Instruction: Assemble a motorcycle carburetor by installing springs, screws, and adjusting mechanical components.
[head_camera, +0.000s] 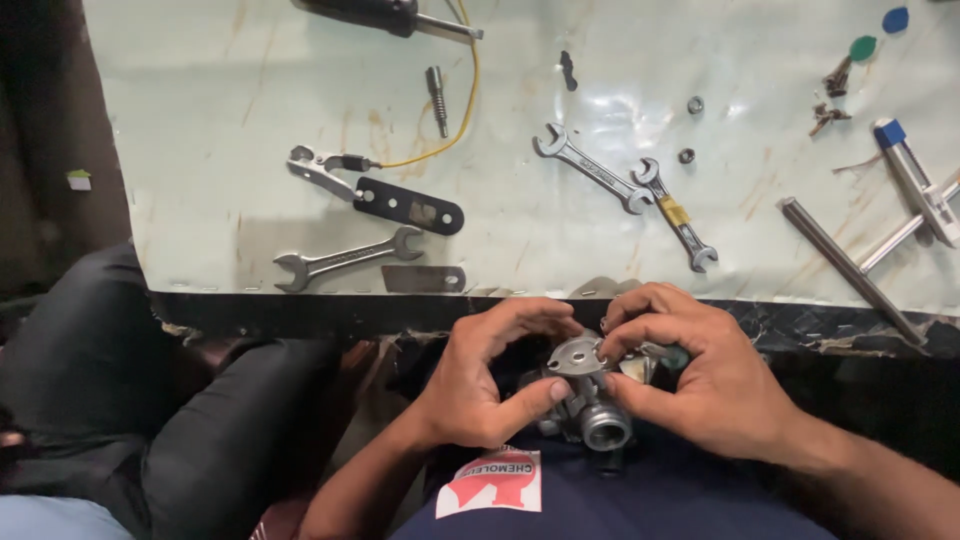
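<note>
Left hand: the left hand (470, 385) is curled around a small grey metal carburettor-like body (590, 405), thumb pressed against its lower left side, fingers arched over the top; its grip is closed on that part.
Right hand: the right hand (700, 375) closes on the same part from the other side, fingertips pinching the round flat grey metal cover plate (577, 356) that sits on top of the body.
Held part: it is in front of the person's chest, below the near edge of the surface, with a short round tube end facing down toward the camera.
Surface: a pale, stained tabletop (250, 150) with a dark front edge lies beyond the hands.
Tools near the edge: a silver open-ended spanner (345, 258) lies left of centre, with a black flat metal bracket with holes (408, 206) just above it.
Tools further back: two more silver open-ended spanners (592, 168) lie crossed near the middle, one with a yellow band.
Right side: a long grey metal rod (850, 268) lies slantwise.
Back edge: a yellow wire (462, 90) curves past a dark-handled screwdriver (385, 14).
</note>
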